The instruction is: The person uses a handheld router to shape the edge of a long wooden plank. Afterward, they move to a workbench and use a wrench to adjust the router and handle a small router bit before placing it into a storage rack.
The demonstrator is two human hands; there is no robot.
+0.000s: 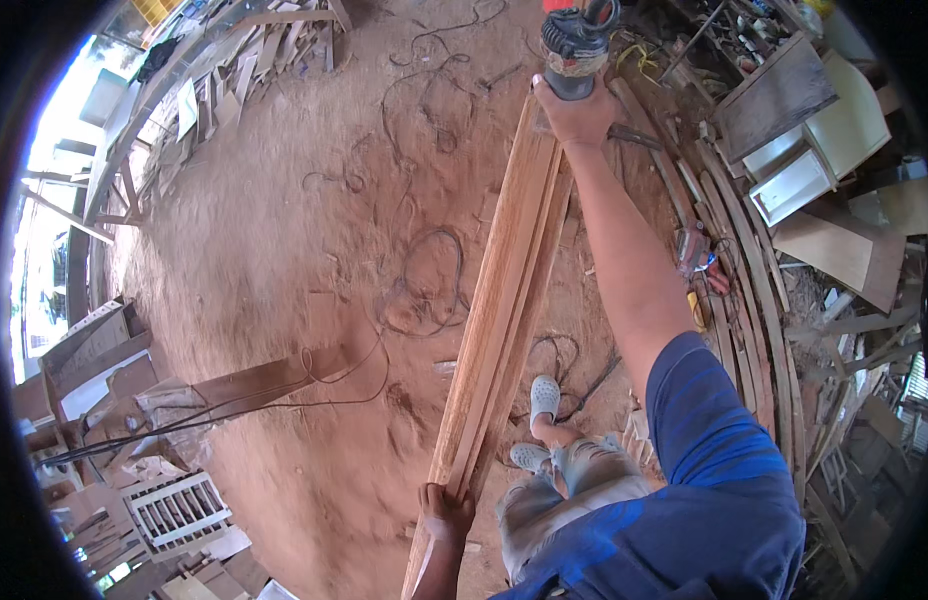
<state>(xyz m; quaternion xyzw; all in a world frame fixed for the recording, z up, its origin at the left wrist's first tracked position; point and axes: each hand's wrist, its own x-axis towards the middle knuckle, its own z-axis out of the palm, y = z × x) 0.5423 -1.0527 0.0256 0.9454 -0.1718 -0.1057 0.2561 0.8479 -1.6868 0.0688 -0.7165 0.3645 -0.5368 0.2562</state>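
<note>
Dirt floor [264,250] underlying timber [500,300] | right hand [586,115] gripping power tool [574,55], far end | left hand [447,512] clasping near end — likely stiff, heavy; edges holding best

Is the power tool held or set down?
Held: the right hand is wrapped around the power tool, at the far end of the long board.

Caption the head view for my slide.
Right hand holding a power tool, left hand on a long wooden board.
</note>
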